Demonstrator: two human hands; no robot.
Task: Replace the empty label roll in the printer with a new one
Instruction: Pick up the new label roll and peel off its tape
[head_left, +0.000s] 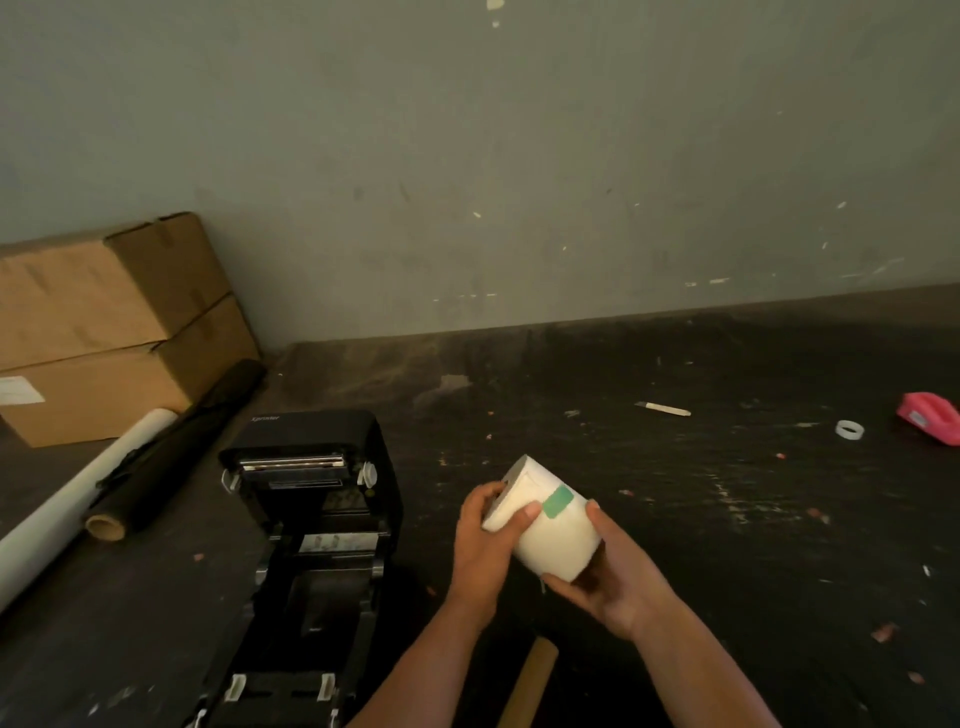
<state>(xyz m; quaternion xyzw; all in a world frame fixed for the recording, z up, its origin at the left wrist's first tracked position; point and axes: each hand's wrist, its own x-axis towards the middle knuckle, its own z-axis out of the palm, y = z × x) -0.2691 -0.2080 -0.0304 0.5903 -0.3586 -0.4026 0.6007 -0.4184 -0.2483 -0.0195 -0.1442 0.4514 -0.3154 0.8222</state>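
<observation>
- Both hands grasp the roll (550, 525) just right of the printer (311, 519): left hand (485, 540) over its near end with the thumb by the green sticker (558, 503), right hand (608, 577) cupping the far end.
- Printer lies open on the table (727, 467), its bay apparently bare.
- Risks, as I judge them: peeling the sticker carelessly could tear the outer label; a one-handed hold could let the roll slip.
- Roll: smooth white paper cylinder. Printer: hard black plastic, boxy. Table: dark, scuffed, littered.

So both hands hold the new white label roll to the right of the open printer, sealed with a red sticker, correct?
Not quite: the head view shows the sticker is green. Otherwise yes: left hand and right hand hold the white label roll right of the open printer.
</observation>
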